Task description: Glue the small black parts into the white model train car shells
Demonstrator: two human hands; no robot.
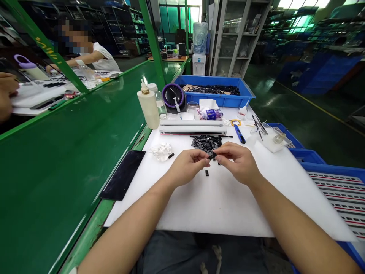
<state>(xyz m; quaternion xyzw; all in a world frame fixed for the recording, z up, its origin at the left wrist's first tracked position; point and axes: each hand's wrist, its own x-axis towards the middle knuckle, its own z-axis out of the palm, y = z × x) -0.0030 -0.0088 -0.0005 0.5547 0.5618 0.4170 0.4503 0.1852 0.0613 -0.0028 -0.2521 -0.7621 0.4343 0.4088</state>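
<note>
My left hand and my right hand meet over the white work surface. Between their fingertips is a small black piece, pinched from both sides. Just beyond it lies a heap of small black parts, partly hidden by my fingers. One loose black part rests on the surface nearer to me, below my fingertips. Behind the heap stands a long white bar with a dark and red edge. Crumpled white tissue sits left of the heap, with a small black part at its edge.
A cream bottle, a syringe, a tissue pack and a blue cutter lie farther back. Behind them is a blue bin. Left are a black pad and green conveyor; another person sits beyond.
</note>
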